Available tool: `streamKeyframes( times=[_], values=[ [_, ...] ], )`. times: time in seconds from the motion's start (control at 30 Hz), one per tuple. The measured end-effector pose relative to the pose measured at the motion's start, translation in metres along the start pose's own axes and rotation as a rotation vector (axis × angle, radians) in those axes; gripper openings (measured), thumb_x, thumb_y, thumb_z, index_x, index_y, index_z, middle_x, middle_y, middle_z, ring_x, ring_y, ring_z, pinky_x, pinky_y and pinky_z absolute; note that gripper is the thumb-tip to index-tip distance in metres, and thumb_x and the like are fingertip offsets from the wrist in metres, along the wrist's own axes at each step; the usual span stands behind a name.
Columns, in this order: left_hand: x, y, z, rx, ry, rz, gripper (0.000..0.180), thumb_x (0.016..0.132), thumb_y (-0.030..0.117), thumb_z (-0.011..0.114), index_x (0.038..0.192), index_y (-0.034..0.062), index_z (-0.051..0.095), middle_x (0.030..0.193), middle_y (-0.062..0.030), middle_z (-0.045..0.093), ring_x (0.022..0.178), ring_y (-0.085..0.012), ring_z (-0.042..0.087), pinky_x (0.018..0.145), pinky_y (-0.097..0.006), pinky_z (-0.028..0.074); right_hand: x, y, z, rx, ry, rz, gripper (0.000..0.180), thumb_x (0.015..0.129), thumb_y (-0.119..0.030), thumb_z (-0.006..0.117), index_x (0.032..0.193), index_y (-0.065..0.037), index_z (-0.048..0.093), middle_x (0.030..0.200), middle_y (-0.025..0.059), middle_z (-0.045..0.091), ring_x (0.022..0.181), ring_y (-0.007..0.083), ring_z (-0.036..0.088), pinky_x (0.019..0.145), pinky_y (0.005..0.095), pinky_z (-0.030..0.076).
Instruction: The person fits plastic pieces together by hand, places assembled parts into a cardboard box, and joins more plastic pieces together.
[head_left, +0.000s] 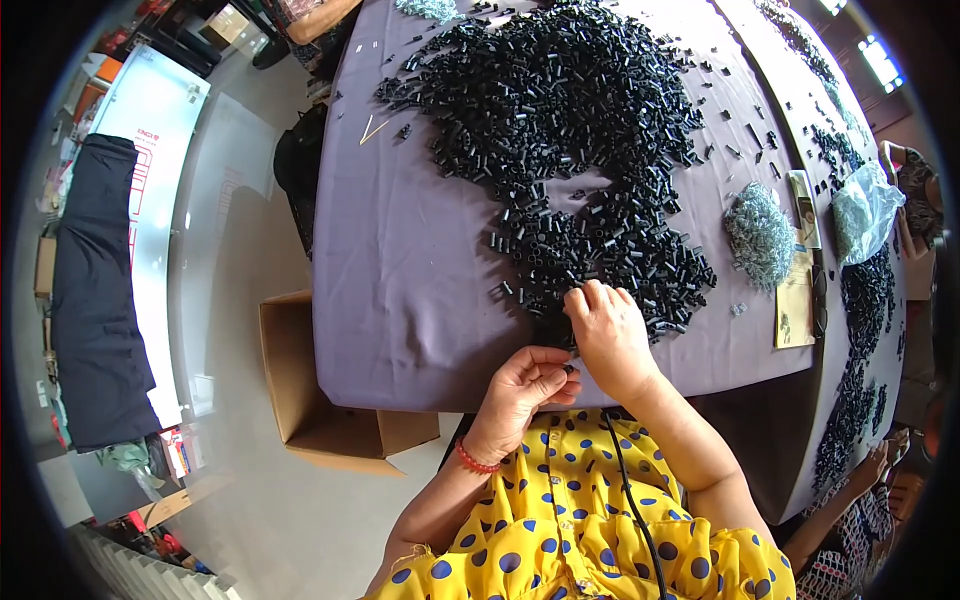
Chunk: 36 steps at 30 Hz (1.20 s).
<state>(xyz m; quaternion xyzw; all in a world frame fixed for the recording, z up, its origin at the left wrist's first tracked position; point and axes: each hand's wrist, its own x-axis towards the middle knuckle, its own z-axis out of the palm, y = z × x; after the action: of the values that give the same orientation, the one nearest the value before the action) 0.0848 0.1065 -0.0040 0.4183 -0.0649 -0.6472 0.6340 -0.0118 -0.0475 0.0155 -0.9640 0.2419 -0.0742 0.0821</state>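
Left fingers pinch a black piece near an open cardboard box.

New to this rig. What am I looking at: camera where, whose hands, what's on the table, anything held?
There's no machine: a person works with two bare hands. The one picture comes from a fisheye camera worn on their head, looking down, so straight edges bend near the rim; picture left is their left.

The cloth-covered table bears a big heap of small black tube-like pieces, with a clump of thin silvery bits to its right.

The left hand pinches a small dark piece. The right hand is at the heap's near edge; I can't tell whether it grips anything.
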Motion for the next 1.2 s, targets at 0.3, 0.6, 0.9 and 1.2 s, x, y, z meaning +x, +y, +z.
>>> streamKeyframes(
  times=[0.3, 0.6, 0.9, 1.2],
  values=[
    [0.000, -0.002, -0.001, -0.010, 0.003, -0.001, 0.025, 0.101, 0.011, 0.061, 0.124, 0.0007, 0.059, 0.108, -0.0107, 0.071, 0.095, -0.0201, 0.071, 0.085, -0.032, 0.058, 0.000, 0.004, -0.002, -0.100, -0.072, -0.010, 0.018, 0.082, -0.011, 0.065, 0.097, -0.006, 0.056, 0.094, 0.0085, 0.054, 0.091, 0.0237, 0.059, 0.080, 0.0354, 0.047],
    [0.003, -0.003, 0.001, -0.027, -0.007, -0.007, 0.025, 0.100, 0.010, 0.062, 0.123, 0.0013, 0.059, 0.108, -0.0111, 0.071, 0.096, -0.0204, 0.071, 0.086, -0.033, 0.058, -0.002, 0.008, -0.003, -0.112, -0.130, 0.076, 0.017, 0.095, -0.021, 0.062, 0.096, -0.006, 0.054, 0.091, 0.0094, 0.057, 0.087, 0.0253, 0.063, 0.079, 0.0369, 0.049],
    [0.003, -0.002, 0.001, -0.052, -0.023, -0.028, 0.023, 0.101, 0.008, 0.061, 0.123, 0.0013, 0.059, 0.109, -0.0097, 0.070, 0.097, -0.0194, 0.070, 0.088, -0.032, 0.058, -0.010, 0.029, -0.005, 0.285, 0.184, 0.266, 0.017, 0.090, -0.014, 0.069, 0.093, -0.004, 0.056, 0.086, 0.0153, 0.060, 0.073, 0.0356, 0.063, 0.066, 0.0441, 0.052],
    [0.005, -0.001, 0.001, -0.119, -0.029, -0.043, 0.025, 0.098, 0.009, 0.065, 0.122, 0.0043, 0.061, 0.109, -0.0087, 0.071, 0.097, -0.0179, 0.069, 0.086, -0.030, 0.057, -0.021, 0.041, -0.010, 0.580, 0.207, 0.387, 0.017, 0.087, -0.005, 0.072, 0.090, -0.002, 0.056, 0.084, 0.0145, 0.063, 0.068, 0.0325, 0.063, 0.063, 0.0379, 0.052]
  ],
)
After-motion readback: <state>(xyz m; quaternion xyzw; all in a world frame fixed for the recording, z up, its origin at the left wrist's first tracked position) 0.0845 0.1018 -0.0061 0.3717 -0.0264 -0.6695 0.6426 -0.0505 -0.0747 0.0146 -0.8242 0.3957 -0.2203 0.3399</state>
